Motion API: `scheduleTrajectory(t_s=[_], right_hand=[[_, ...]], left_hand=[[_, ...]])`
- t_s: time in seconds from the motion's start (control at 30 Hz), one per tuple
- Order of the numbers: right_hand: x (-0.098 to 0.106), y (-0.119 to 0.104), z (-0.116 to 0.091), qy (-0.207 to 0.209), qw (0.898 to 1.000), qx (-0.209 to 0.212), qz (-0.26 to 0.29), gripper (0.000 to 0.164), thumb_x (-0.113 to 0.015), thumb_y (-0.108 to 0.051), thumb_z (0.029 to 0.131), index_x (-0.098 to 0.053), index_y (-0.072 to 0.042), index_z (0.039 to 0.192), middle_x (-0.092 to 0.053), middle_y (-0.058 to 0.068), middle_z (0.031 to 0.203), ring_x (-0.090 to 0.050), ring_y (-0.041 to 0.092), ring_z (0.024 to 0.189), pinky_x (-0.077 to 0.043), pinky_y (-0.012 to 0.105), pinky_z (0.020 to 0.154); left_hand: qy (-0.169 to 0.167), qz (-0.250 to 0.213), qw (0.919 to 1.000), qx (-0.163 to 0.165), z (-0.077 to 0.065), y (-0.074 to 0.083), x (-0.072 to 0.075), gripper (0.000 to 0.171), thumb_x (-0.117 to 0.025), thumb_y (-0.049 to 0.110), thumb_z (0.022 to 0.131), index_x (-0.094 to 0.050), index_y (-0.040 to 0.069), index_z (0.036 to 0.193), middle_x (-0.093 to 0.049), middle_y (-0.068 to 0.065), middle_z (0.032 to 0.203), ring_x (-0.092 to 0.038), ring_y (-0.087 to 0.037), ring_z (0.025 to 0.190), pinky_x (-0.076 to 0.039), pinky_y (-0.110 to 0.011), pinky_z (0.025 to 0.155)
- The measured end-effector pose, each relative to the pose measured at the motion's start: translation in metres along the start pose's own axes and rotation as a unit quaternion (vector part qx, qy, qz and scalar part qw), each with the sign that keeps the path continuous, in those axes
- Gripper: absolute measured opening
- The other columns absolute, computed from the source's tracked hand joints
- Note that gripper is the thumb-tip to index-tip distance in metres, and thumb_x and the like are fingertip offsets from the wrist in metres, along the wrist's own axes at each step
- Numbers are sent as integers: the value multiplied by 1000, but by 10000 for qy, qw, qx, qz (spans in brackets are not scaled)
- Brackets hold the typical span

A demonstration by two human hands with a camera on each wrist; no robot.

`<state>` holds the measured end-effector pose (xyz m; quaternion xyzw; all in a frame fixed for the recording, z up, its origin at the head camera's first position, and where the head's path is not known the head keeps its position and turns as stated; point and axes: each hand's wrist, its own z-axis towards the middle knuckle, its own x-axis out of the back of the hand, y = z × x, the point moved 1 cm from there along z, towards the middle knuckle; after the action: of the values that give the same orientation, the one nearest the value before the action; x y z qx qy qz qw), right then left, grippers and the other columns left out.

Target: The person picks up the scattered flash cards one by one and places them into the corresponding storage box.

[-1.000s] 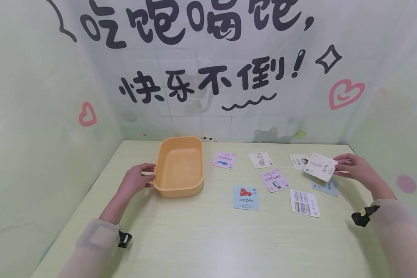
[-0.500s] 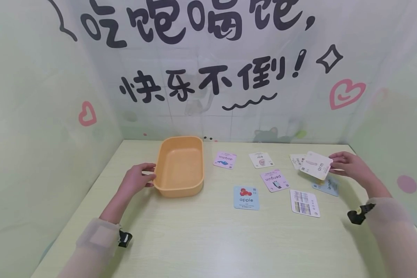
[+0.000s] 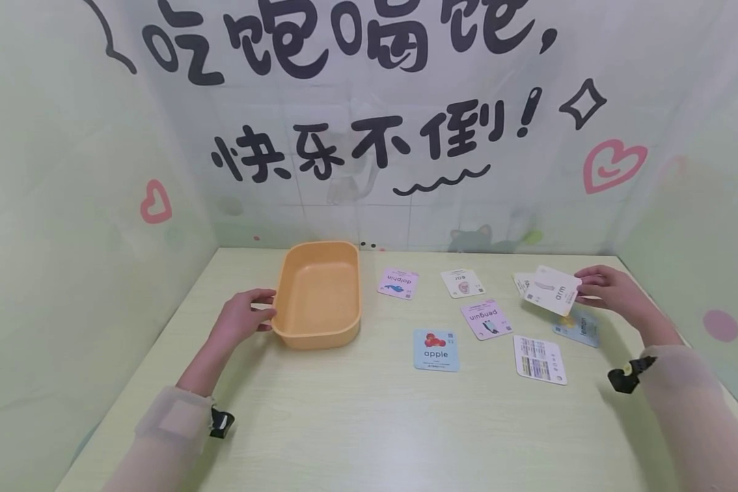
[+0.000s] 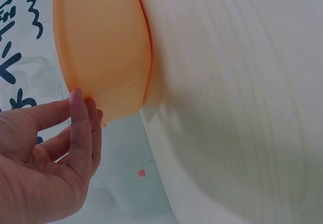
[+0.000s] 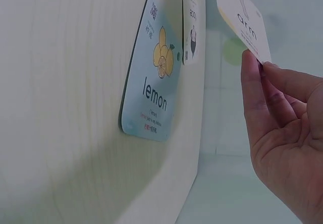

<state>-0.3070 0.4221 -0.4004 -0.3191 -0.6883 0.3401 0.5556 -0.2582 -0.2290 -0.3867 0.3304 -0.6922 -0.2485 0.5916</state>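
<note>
In the head view, my right hand (image 3: 610,294) pinches the corner of a white flashcard (image 3: 552,290) marked "arm" between thumb and fingers. The card is tilted and raised over the table. Below it lies a blue "lemon" card (image 5: 154,77), and a white "face" or "body"-type card (image 5: 191,26) is partly covered by it in the head view. My left hand (image 3: 241,316) holds the near left rim of an orange plastic basin (image 3: 316,340), thumb and fingertips meeting at its edge in the left wrist view. Nothing lies inside the basin.
Between basin and right hand lie a "dolphin" card (image 3: 398,283), an "ear" card (image 3: 462,283), a "penguin" card (image 3: 486,320), an "apple" card (image 3: 436,350) and a card with printed text (image 3: 539,359). Printed curtains close off the table's back and sides.
My right hand has moved slightly left and back with the "arm" card, showing more of the "lemon" card. My left hand and the basin have stayed put.
</note>
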Motion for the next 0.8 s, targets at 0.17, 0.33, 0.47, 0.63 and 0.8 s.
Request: scheduleTrajectory(t_s=[0.17,0.33,0.47,0.63,0.8], right_hand=[[-3,-4,3,16,10000,42,-18,43,-50,-3,102,-33,15,137,-65,-1,107,-61,-11,85,-64,24,82],[-7,-9,6,-6,9999,62,-95,43,-50,-5,102,-34,14,138,-64,7,114,-60,-12,85,-63,20,81],[-8,-12,8,-38,9999,99,-95,44,-50,-6,103,-34,13,138,-65,7,114,-61,-11,86,-63,20,81],[-10,-15,11,-72,9999,144,4,43,-51,-5,102,-34,14,138,-67,2,110,-62,-10,86,-64,23,83],[-11,-15,13,-71,9999,123,26,43,-50,-3,102,-34,13,138,-65,-4,107,-61,-11,86,-64,24,84]], left_hand=[[11,-27,10000,19,0,0,0,51,-59,3,98,-43,-6,145,-52,-29,139,-65,-39,113,-66,-27,76],[20,-2,10000,32,-1,1,0,51,-58,4,98,-43,-6,145,-52,-28,139,-64,-39,114,-66,-27,76],[23,-2,10000,22,-2,1,0,51,-59,4,98,-43,-6,145,-52,-29,139,-64,-39,114,-66,-27,76],[37,42,10000,-10,-2,1,0,51,-59,4,97,-44,-7,145,-53,-29,139,-65,-38,112,-66,-28,76],[55,49,10000,-26,-3,1,0,51,-59,4,97,-44,-7,144,-53,-29,138,-65,-39,112,-66,-28,76]])
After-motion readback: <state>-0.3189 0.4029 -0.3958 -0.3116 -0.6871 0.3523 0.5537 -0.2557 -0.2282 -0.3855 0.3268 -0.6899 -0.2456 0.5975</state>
